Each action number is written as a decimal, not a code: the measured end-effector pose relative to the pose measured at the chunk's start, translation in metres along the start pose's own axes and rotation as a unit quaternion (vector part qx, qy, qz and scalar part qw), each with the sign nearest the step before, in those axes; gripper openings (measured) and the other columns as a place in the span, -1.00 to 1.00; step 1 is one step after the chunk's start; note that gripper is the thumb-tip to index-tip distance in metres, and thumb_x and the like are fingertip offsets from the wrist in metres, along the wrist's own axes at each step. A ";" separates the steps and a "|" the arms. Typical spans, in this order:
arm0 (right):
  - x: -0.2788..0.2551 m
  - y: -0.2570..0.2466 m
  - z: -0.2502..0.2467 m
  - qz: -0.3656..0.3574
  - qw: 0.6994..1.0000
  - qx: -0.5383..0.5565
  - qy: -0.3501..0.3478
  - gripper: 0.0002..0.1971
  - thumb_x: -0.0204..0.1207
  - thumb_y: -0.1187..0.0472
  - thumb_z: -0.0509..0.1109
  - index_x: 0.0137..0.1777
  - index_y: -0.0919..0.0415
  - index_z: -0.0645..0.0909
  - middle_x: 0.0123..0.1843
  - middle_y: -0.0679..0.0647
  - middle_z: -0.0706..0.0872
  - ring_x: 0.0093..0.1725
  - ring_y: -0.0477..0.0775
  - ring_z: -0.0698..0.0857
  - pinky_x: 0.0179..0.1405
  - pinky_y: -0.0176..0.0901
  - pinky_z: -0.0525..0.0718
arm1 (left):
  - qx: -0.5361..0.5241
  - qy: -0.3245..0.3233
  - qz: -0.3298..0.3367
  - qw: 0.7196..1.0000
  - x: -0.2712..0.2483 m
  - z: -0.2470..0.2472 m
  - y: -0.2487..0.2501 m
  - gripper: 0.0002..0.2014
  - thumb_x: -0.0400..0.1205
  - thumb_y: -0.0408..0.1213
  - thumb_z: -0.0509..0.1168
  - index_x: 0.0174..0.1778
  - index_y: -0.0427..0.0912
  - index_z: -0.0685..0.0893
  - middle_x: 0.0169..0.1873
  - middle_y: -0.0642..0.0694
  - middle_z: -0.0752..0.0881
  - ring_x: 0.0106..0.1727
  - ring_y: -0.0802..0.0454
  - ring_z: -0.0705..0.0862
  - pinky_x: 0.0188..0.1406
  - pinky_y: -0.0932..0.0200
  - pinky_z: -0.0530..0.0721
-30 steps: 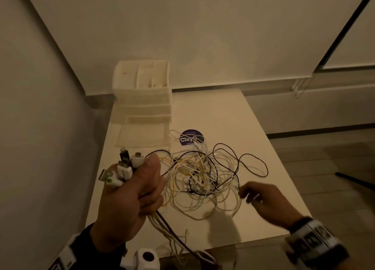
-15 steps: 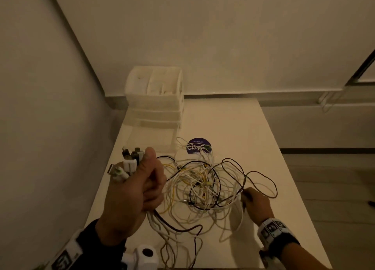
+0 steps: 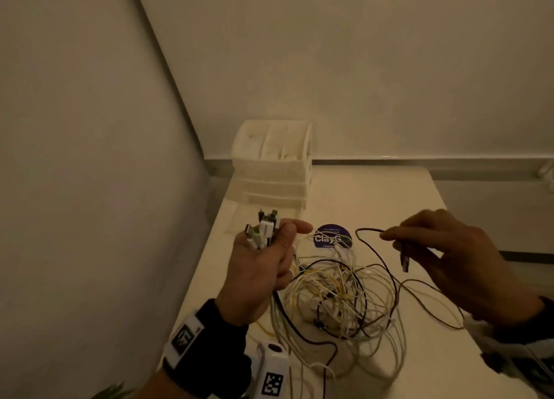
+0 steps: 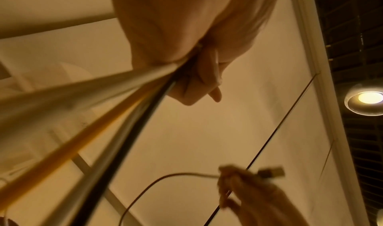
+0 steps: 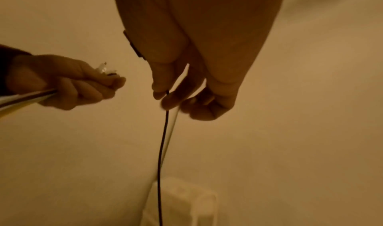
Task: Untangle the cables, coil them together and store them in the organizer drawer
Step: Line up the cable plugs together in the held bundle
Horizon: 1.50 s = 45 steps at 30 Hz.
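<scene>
The left hand (image 3: 260,266) was raised above the pale bench (image 3: 389,194), fingers clamped round a bundle of white and dark cable plug ends (image 3: 265,227). The right hand (image 3: 443,248) was held apart from it and pinched a thin dark cable (image 3: 386,266) near its dark plug (image 3: 404,260). The tangled heap of white, yellow and dark cables (image 3: 338,296) lay on the bench between the hands. The translucent white plastic drawer organizer (image 3: 269,170) stood at the bench's far left corner, its lowest drawer (image 3: 239,218) pulled open.

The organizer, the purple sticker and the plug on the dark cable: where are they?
organizer (image 3: 271,170): head view, front wall.
purple sticker (image 3: 328,239): head view, printed face.
plug (image 3: 405,262): head view, metal end hanging below the right hand (image 3: 458,254).
</scene>
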State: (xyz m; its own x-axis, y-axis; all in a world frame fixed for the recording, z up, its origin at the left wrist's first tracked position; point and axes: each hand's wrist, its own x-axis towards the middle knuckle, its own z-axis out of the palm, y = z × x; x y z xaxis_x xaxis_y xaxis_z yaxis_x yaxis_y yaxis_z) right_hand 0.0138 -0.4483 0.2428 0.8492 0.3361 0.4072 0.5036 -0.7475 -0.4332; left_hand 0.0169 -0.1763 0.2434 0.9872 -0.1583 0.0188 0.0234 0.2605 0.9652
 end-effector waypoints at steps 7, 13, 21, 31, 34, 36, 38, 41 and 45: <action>0.048 -0.091 0.038 0.131 0.869 0.477 0.029 -0.81 0.63 0.27 0.19 0.09 0.24 0.63 -0.24 0.23 0.78 -0.26 0.19 0.79 -0.15 0.02 0.79 | -0.024 0.072 0.011 0.997 -0.005 -0.009 0.009 -0.60 0.49 0.10 0.31 -0.21 -0.20 0.78 -0.60 -0.06 0.14 -0.57 0.04 0.00 -0.61 0.33 0.11; 0.060 -0.138 0.091 0.194 0.842 0.504 -0.019 -0.85 0.63 0.27 0.32 -0.12 0.35 0.59 -0.33 0.27 0.78 -0.58 0.19 0.56 -0.50 0.01 0.56 | -0.041 0.107 0.021 0.993 -0.010 -0.025 0.013 -0.55 0.41 0.17 0.40 0.00 -0.10 0.82 -0.45 -0.35 0.55 -0.50 -0.30 0.47 -0.49 0.14 0.56; 0.059 -0.162 0.106 0.154 0.917 0.369 -0.003 -0.84 0.56 0.26 0.42 -0.23 0.08 0.74 -0.28 -0.11 0.83 -0.49 -0.25 0.70 -0.45 -0.48 0.56 | -0.003 0.126 0.006 0.992 -0.012 -0.039 0.018 -0.77 0.46 -0.10 0.42 -0.27 -0.22 0.83 -0.34 -0.35 0.79 -0.27 -0.30 0.81 -0.33 -0.10 0.79; 0.002 -0.128 0.140 0.081 0.958 0.258 -0.093 -0.70 0.62 -0.18 0.17 -0.09 -0.10 0.69 -0.43 -0.11 0.66 -0.41 -0.15 0.64 -0.33 -0.41 0.53 | -0.167 0.134 0.076 0.974 0.010 -0.107 0.055 -0.57 0.55 0.15 0.19 -0.45 -0.11 0.35 -0.55 -0.04 0.39 -0.60 0.10 0.42 -0.65 0.24 0.51; -0.025 -0.084 0.150 0.127 0.952 0.223 -0.167 -0.74 0.67 -0.07 0.18 -0.10 -0.06 0.66 -0.36 -0.05 0.66 -0.39 -0.15 0.60 -0.32 -0.28 0.53 | -0.127 0.123 0.091 0.980 0.005 -0.137 0.081 -0.52 0.64 0.16 0.12 -0.48 -0.06 0.24 -0.60 0.04 0.18 -0.67 0.20 0.13 -0.72 0.41 0.09; -0.034 -0.057 0.147 0.180 0.947 0.184 -0.193 -0.73 0.65 -0.03 0.19 -0.17 -0.03 0.67 -0.35 -0.11 0.66 -0.37 -0.18 0.58 -0.29 -0.20 0.53 | -0.063 0.130 0.106 0.984 -0.001 -0.152 0.090 -0.50 0.72 0.09 0.10 -0.49 -0.07 0.21 -0.63 0.05 0.18 -0.68 0.19 0.11 -0.69 0.41 0.06; -0.031 -0.040 0.138 0.209 0.947 0.140 -0.201 -0.69 0.61 -0.08 0.18 -0.21 0.01 0.68 -0.40 -0.11 0.62 -0.40 -0.18 0.55 -0.32 -0.23 0.47 | 0.017 0.108 0.107 0.988 -0.008 -0.155 0.087 -0.47 0.69 0.07 0.22 -0.50 -0.11 0.23 -0.64 0.02 0.21 -0.69 0.16 0.13 -0.66 0.41 0.12; -0.007 -0.042 0.121 0.178 0.960 0.080 -0.199 -0.65 0.58 -0.15 0.19 -0.23 0.02 0.68 -0.44 -0.04 0.64 -0.43 -0.13 0.55 -0.41 -0.35 0.40 | 0.231 0.037 0.097 0.967 -0.017 -0.132 0.063 -0.63 0.48 0.07 0.47 -0.41 -0.18 0.67 -0.65 -0.01 0.49 -0.67 0.08 0.41 -0.63 0.29 0.37; 0.035 -0.084 0.101 0.121 0.970 0.102 -0.186 -0.76 0.64 -0.01 0.31 -0.24 -0.05 0.68 -0.48 -0.17 0.62 -0.48 -0.12 0.55 -0.44 -0.34 0.42 | 0.392 -0.087 0.093 0.911 -0.015 -0.081 0.014 -0.74 0.56 0.07 0.41 -0.09 -0.05 0.83 -0.29 0.05 0.82 -0.23 0.18 0.76 -0.24 0.13 0.68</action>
State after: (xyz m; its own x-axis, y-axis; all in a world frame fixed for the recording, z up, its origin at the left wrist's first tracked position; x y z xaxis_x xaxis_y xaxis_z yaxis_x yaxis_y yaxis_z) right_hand 0.0171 -0.3161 0.2124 0.9259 0.3768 -0.0280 0.2710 -0.7140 -0.6455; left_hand 0.0149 -0.0929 0.2355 0.9210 -0.3478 0.1754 -0.3283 -0.4509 0.8300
